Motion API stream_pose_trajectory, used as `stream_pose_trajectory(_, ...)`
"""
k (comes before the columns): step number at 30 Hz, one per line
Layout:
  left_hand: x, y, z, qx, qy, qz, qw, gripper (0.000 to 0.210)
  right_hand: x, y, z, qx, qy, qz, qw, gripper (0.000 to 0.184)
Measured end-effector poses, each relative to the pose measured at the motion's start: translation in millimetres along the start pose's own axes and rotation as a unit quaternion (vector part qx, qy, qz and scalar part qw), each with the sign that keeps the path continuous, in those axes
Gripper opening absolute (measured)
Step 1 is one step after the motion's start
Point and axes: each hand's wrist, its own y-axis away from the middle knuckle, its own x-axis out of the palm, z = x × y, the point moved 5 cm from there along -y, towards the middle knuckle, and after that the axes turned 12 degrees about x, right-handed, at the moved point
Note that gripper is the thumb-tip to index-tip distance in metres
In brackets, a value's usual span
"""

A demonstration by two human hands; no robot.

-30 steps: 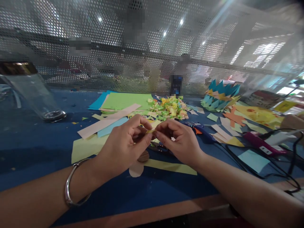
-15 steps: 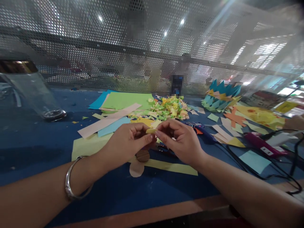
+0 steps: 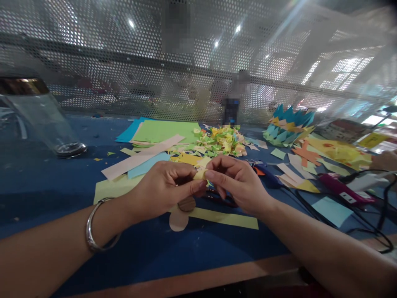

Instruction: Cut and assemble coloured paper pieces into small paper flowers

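Between my two hands is a small piece of yellow paper (image 3: 200, 174), partly covered by fingers. My left hand (image 3: 169, 182), with a silver bangle (image 3: 91, 227) at its wrist, pinches the paper's left side. My right hand (image 3: 238, 184) pinches the right side with thumb and forefinger. Below them on the blue table lie a pale paper circle (image 3: 178, 221), a brown wooden-looking disc (image 3: 187, 204) and a pale yellow paper strip (image 3: 226, 218). Dark-handled scissors (image 3: 221, 198) show partly under my right hand.
Small folded paper pieces (image 3: 225, 140) are heaped behind my hands, beside stacked green sheets (image 3: 167, 131). A clear bottle (image 3: 46, 120) stands left. To the right are a paper crown (image 3: 290, 126), a blue glue gun (image 3: 269, 176), a pink power strip (image 3: 344, 189) and black cables (image 3: 316, 215).
The yellow paper has turned between my fingers and shows a broader face. My right-hand fingers have shifted slightly. Things on the table stay put.
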Motion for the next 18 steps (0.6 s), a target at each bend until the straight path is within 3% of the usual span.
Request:
stream_pose_trajectory(6,-1.3,0,3,-0.033,0.039,0.077,0.996,0.032,1,0,-5,0.009,-0.019,0.017,1.0,0.019)
stream_pose_trajectory(12,-13.9,-5,4,0.023,-0.063,-0.019,0.998,0.021,-3,-4,-5,0.001,0.039,-0.025,0.999,0.018)
stream_pose_trajectory(18,-20.8,-8,4,-0.005,-0.135,-0.003,0.991,0.024,-1,-5,-4,0.008,0.181,-0.034,0.983,0.021)
